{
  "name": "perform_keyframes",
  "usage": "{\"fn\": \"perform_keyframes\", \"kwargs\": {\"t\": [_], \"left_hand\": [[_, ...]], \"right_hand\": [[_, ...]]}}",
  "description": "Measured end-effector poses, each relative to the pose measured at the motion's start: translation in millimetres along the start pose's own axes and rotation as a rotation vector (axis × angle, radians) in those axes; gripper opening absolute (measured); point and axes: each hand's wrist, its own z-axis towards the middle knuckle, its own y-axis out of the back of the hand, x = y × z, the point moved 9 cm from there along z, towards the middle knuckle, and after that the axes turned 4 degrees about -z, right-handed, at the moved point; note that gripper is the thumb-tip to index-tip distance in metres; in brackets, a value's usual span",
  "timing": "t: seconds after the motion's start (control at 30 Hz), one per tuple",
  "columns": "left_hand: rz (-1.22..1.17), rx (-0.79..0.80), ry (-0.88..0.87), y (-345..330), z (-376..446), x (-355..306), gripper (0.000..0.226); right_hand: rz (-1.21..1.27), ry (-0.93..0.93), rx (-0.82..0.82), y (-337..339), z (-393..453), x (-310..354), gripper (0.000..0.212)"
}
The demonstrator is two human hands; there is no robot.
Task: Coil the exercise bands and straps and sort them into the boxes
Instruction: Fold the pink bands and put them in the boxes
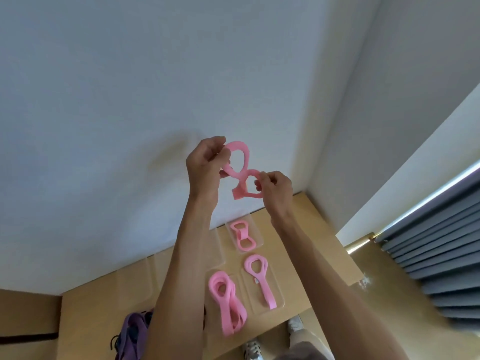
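Both hands, left (205, 165) and right (275, 188), pinch a pink band (240, 170), their fingertips partly hidden.

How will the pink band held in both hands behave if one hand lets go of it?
The pink band probably flops: it already bends into soft loops between the left hand and right hand. Its loose end curls, so the coil likely unwinds. It seems light.

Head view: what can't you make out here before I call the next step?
- Purple straps: partly hidden by the left arm and cut off by the bottom edge; count unclear.
- Clear boxes: transparent, so edges and number are hard to trace.
- Pink band in both hands: its ends are covered by the left hand and right hand.
- Pink pile: number of bands unclear.
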Motion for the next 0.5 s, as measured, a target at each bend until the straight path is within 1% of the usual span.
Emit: {"fn": "perform_keyframes", "kwargs": {"t": [0.03, 0.1, 0.17, 0.2, 0.23, 0.3, 0.33, 0.4, 0.43, 0.47, 0.5], "left_hand": [[0.003, 0.041, -0.005, -3.0, 2.5, -6.0, 0.020], [-0.003, 0.119, -0.031, -12.1, 3.6, -19.5, 0.021], [-0.031, 0.174, -0.078, -22.0, 2.6, -35.7, 0.021], [-0.040, 0.189, -0.104, -25.9, 2.1, -43.8, 0.021], [-0.048, 0.196, -0.132, -28.8, 2.0, -51.8, 0.021], [-0.063, 0.189, -0.188, -32.6, 3.2, -66.5, 0.022], [-0.066, 0.184, -0.209, -34.7, 4.4, -72.1, 0.023], [-0.043, 0.202, -0.232, -42.7, 6.7, -78.7, 0.023], [-0.014, 0.232, -0.233, -49.5, 7.4, -79.6, 0.022], [0.025, 0.269, -0.227, -57.3, 8.1, -78.5, 0.022], [0.065, 0.303, -0.217, -65.0, 8.8, -76.1, 0.021]], "right_hand": [[0.004, -0.039, 0.054, -5.7, 0.6, -6.2, 0.030], [0.093, -0.134, 0.148, -15.0, 2.5, -17.5, 0.034], [0.135, -0.189, 0.179, -17.0, 6.2, -23.1, 0.027], [0.114, -0.207, 0.178, -15.5, 8.8, -27.0, 0.020], [0.087, -0.233, 0.177, -13.3, 11.0, -32.7, 0.017], [0.000, -0.283, 0.217, -10.1, 13.4, -46.0, 0.027], [-0.087, -0.284, 0.256, -8.8, 14.3, -50.6, 0.031], [-0.308, -0.210, 0.316, -5.8, 17.1, -48.2, 0.040], [-0.361, -0.132, 0.303, -2.7, 19.9, -38.4, 0.042], [-0.341, -0.009, 0.286, -0.6, 22.6, -20.7, 0.042], [-0.256, 0.127, 0.279, 0.6, 22.6, 2.4, 0.041]]}}
